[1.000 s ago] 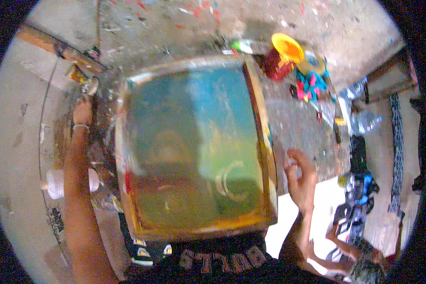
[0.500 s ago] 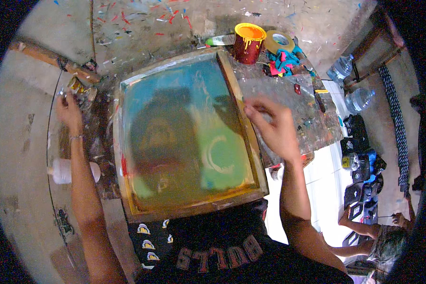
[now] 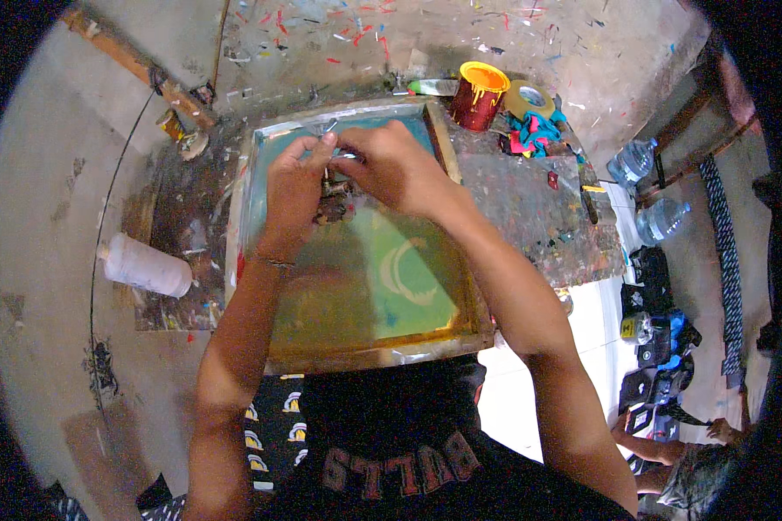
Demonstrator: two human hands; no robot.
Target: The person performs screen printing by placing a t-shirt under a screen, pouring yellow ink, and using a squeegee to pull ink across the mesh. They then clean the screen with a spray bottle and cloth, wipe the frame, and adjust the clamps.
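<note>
A wooden-framed printing screen (image 3: 408,317) with blue-green mesh and a pale crescent mark lies before me on the paint-stained table. My left hand (image 3: 295,182) hovers over its far part, thumb and fingers pinched on a small pale piece too small to name. Close beside it, my right hand (image 3: 391,165) has its fingers curled and pinched at the same spot; what they grip is hidden. Beneath the hands shows a dark mottled patch (image 3: 332,207), whose kind I cannot make out.
A red can of yellow paint (image 3: 478,100), a tape roll (image 3: 528,100) and colourful rags (image 3: 534,135) stand behind at right. On the left lies a white bottle (image 3: 148,265). Water jugs (image 3: 660,221) and another person's arm (image 3: 656,449) appear at far right.
My left hand has come from the table's left side over the screen. My right hand has left the frame's right edge and moved left to meet it.
</note>
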